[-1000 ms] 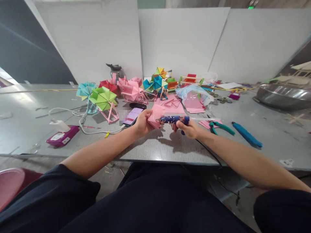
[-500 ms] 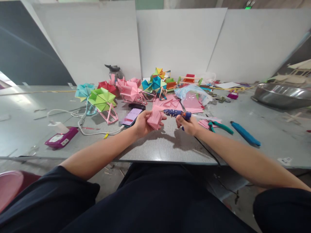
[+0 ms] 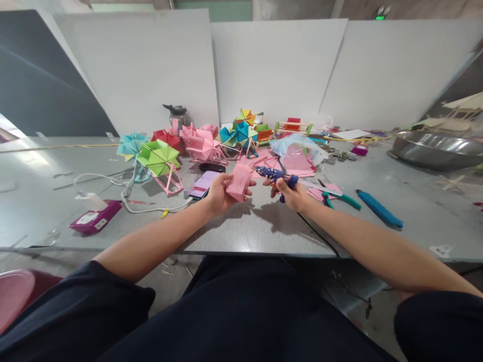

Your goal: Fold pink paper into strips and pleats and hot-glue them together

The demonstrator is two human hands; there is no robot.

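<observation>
My left hand [image 3: 219, 194] is closed on a folded pink paper piece [image 3: 239, 183], held up over the table with the thumb on its near side. My right hand [image 3: 293, 195] grips a blue glue gun [image 3: 272, 174] by its handle. The nozzle points left and sits at the upper right edge of the pink paper; whether it touches is too small to tell. A clear glue stick [image 3: 320, 185] reaches out of the gun's rear. Behind my left hand lies a phone [image 3: 206, 184] with its screen lit.
Paper wheel models stand at the back, among them a green one [image 3: 160, 157] and a pink one [image 3: 204, 145]. Teal-handled pliers [image 3: 347, 200], a blue tool [image 3: 379, 208] and a steel basin [image 3: 437, 150] are at right. A purple power socket [image 3: 95, 217] lies left, with white cable.
The glue gun's nozzle has shifted slightly along the pink paper's upper edge, and some fingers of my right hand have spread from the handle. The camera view has tilted up a little.
</observation>
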